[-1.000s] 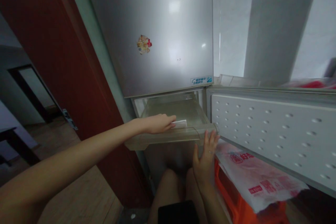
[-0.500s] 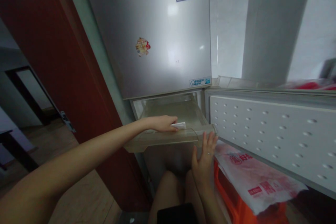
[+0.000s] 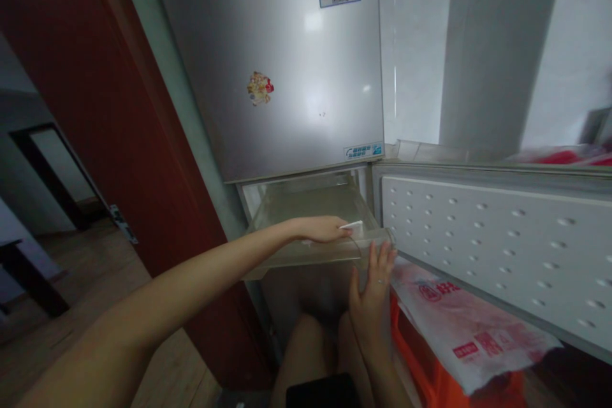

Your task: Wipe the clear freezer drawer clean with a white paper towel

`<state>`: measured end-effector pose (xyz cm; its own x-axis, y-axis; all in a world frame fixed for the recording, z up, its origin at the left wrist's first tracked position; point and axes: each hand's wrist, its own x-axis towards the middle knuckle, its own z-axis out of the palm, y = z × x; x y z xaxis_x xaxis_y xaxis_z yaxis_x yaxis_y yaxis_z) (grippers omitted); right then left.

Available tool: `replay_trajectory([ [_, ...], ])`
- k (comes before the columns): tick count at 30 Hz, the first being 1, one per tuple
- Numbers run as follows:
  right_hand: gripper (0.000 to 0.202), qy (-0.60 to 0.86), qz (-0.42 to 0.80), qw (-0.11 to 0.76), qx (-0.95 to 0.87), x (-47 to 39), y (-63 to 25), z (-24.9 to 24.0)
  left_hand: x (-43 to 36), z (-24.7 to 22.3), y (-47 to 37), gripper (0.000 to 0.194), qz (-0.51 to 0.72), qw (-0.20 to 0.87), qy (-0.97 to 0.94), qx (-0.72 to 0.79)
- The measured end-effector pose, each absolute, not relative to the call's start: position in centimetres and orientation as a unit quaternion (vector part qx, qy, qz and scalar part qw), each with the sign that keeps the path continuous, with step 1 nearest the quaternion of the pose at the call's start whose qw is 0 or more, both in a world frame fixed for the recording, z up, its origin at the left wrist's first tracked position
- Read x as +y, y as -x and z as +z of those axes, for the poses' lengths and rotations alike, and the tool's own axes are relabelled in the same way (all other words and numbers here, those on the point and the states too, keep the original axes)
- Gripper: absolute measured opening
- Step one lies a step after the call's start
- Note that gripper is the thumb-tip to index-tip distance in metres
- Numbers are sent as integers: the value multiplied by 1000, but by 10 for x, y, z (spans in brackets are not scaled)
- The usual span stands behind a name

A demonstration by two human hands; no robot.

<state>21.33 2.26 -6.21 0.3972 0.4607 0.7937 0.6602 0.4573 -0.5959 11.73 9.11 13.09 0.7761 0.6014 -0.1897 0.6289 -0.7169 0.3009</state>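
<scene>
A translucent drawer is pulled out of the lower compartment of a silver fridge. My left hand reaches over the drawer's front edge and pinches a folded white cloth or tissue against the inner side of the front. My right hand rests upright against the right end of the drawer front, its fingers spread and a ring on one of them. The palm side of my left hand is hidden.
The lower fridge door stands open at the right. Below it, a white and red plastic bag lies over an orange stool. A dark red door frame is at the left. My knees are under the drawer.
My left hand has slid to the right along the drawer's front edge with the white cloth or tissue. My right hand has stayed in place at the drawer's right end.
</scene>
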Motion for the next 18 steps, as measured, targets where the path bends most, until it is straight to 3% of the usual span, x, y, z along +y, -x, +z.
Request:
replay_trajectory([
  [9,66,520,-81,654,-544,22,-213,-62,88,129,-113,36,-19,141,-920,366],
  [18,65,523,-85,654,-540,21,-213,-62,83,146,-4,38,-57,216,-873,433],
])
